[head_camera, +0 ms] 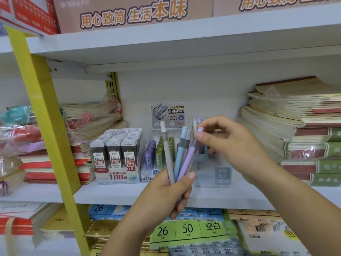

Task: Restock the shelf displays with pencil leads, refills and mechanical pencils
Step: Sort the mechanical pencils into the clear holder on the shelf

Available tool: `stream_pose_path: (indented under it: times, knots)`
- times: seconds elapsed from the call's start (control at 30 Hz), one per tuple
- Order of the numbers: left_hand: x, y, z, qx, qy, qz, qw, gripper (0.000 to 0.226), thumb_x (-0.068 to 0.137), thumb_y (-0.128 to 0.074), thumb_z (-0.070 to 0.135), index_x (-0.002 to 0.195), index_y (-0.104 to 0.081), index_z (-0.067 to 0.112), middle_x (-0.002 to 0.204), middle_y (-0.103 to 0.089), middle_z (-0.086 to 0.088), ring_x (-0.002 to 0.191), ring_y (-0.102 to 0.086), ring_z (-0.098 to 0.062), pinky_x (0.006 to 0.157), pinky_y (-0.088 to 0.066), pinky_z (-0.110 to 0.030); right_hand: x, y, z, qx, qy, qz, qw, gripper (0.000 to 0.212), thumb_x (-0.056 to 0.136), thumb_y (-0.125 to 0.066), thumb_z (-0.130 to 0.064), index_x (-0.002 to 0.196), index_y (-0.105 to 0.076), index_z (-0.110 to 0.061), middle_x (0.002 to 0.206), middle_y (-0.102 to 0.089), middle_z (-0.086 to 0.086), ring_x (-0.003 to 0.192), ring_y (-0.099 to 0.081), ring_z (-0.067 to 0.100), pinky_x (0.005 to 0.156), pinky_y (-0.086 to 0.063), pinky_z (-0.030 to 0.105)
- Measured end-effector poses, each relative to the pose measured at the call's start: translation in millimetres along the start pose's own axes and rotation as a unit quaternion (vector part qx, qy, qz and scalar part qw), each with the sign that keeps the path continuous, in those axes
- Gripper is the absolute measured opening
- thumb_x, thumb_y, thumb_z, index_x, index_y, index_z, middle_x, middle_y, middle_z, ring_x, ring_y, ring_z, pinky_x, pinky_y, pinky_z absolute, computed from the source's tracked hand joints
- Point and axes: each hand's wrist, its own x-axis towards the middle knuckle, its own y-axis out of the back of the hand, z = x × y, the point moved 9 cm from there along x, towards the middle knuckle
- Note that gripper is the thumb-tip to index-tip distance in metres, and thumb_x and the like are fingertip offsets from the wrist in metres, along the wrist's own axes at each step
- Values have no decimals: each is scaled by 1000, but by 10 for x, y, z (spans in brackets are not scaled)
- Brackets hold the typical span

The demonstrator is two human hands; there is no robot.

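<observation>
Pastel plastic mechanical pencils [180,156] are held in a bunch in front of a white shop shelf [114,194]. From the left, a yellow metal post [42,108], a white box of dark lead cases [116,154], a clear tray of purple and green lead tubes [156,154], a clear pencil stand [212,175] and stacked paper notebooks [295,117] are seen. The bunch's bottom is gripped by the left hand [166,196]. The top of the purple pencil [189,157] is pinched by the right hand [227,143].

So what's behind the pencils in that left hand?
Purple and green lead tubes standing in a clear display box; the pencils and left hand hide part of its label.
</observation>
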Motion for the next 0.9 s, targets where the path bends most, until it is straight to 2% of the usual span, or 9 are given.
stream_pose_path:
  times: [0.1, 0.17, 0.27, 0.4, 0.53, 0.7, 0.83, 0.9]
  knots:
    - [-6, 46, -36, 9, 10, 12, 1000, 29, 96, -59, 37, 82, -54, 12, 50, -52, 9, 41, -43, -8, 41, -36, -20, 85, 246, -8, 99, -4, 70, 993, 7, 91, -63, -13, 90, -62, -19, 85, -74, 0, 78, -71, 17, 61, -55, 25]
    - [3, 85, -63, 17, 17, 21, 999, 30, 97, -59, 38, 79, -54, 14, 48, -51, 9, 40, -43, -7, 41, -36, -19, 108, 490, -77, 148, 28, 130, 980, 8, 95, -57, -11, 93, -56, -18, 83, -74, 4, 77, -72, 20, 59, -56, 25]
    - [30, 151, -97, 21, 22, 38, 999, 34, 95, -60, 41, 76, -54, 13, 47, -50, 7, 41, -43, -9, 41, -36, -19, 70, 775, -248, 93, 122, 184, 971, 8, 96, -55, -16, 98, -53, -24, 84, -74, 2, 83, -72, 21, 62, -56, 25]
    - [57, 186, -128, 11, 18, 51, 999, 32, 96, -59, 40, 77, -55, 14, 47, -50, 8, 40, -43, -9, 40, -36, -20, 68, 744, -315, -40, 167, 152, 973, 19, 94, -58, -16, 94, -54, -35, 84, -71, 1, 84, -70, 20, 65, -56, 26]
    - [90, 176, -156, 9, 14, 49, 999, 32, 95, -59, 41, 76, -56, 15, 48, -50, 8, 41, -43, -9, 40, -37, -21, 100, 507, -142, -157, 133, 91, 974, 17, 91, -63, -15, 93, -56, -31, 84, -68, -3, 83, -69, 18, 76, -57, 46]
    - [121, 183, -189, 7, 10, 49, 999, 32, 95, -59, 42, 74, -57, 17, 49, -50, 7, 42, -43, -10, 41, -37, -20, 88, 260, -39, -198, 124, 55, 971, 10, 89, -67, -12, 94, -61, -18, 83, -70, -8, 79, -68, 4, 78, -55, 33]
    - [131, 181, -194, 0, 11, 43, 999, 37, 96, -58, 41, 61, -66, 35, 48, -50, 7, 42, -43, -9, 41, -36, -20, 115, 153, 42, -245, 112, 31, 963, 10, 90, -66, -14, 96, -60, -19, 85, -69, -9, 77, -67, 7, 76, -55, 36]
    - [135, 191, -203, -2, 10, 44, 999, 39, 96, -57, 40, 59, -66, 37, 48, -50, 8, 41, -43, -9, 40, -36, -21, 137, 162, 46, -255, 120, 42, 958, 12, 89, -66, -15, 96, -58, -20, 84, -68, -10, 77, -65, 6, 74, -54, 29]
